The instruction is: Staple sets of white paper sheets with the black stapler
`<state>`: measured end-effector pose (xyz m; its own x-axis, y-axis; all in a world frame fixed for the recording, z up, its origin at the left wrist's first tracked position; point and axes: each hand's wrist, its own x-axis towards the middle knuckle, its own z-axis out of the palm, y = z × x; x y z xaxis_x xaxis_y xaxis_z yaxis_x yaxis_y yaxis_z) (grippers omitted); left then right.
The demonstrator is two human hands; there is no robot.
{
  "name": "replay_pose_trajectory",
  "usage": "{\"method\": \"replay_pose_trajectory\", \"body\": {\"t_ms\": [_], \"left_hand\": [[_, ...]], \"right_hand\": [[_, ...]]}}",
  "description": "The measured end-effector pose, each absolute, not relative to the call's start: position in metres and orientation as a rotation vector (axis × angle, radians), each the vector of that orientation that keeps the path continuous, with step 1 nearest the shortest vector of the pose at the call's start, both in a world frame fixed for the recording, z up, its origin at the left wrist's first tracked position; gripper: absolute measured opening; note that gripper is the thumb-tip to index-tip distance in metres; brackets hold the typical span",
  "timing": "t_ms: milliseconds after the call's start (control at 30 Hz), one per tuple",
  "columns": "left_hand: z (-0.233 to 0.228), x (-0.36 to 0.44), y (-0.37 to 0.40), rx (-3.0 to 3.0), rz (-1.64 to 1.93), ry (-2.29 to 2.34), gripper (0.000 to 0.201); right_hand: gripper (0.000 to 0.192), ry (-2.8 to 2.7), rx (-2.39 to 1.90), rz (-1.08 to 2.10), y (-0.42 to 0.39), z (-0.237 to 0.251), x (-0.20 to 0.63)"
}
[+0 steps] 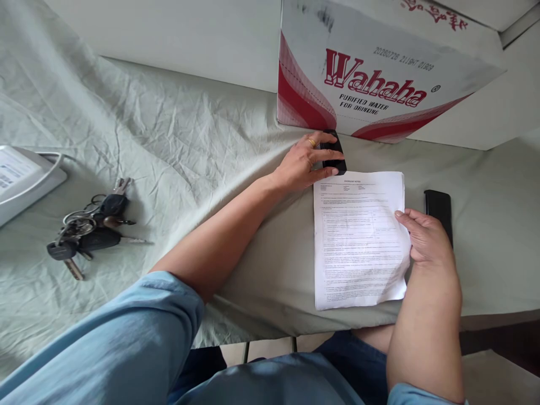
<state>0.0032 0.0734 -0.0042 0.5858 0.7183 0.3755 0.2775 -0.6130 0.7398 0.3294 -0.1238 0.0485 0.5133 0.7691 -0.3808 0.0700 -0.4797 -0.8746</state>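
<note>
Two hands: left hand gripping black device, right hand flat on paper's edge.

Table under my wrinkled pale-green cloth | on it: printed white paper sheet; small black block; flat black case; bunch of keys; white device; red-and-white Wahaha carton.

Soft even daylight, faint shadows, wide-angle edge distortion.

Light blue sleeves rolled above the elbows, gold ring on one finger.
</note>
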Motion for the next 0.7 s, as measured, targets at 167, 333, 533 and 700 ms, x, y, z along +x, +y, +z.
{"method": "replay_pose_trajectory", "body": {"t_ms": [167, 333, 533, 700], "left_hand": [[-0.009, 0.003, 0.077, 2.179, 0.897, 0.735, 0.040], [-0.007, 0.003, 0.078, 2.184, 0.870, 0.655, 0.037], [0.010, 0.008, 0.060, 2.287, 0.695, 0.836, 0.035], [0.018, 0.010, 0.051, 2.273, 0.609, 0.919, 0.040]], "right_hand": [[0.036, -0.674, -1.891, 1.000, -0.125, 0.046, 0.332], [0.029, -0.674, -1.903, 0.976, -0.125, 0.043, 0.336], [0.051, -0.688, -1.894, 0.973, -0.123, 0.046, 0.334], [0.057, -0.729, -1.860, 0.990, -0.123, 0.045, 0.329]]}}
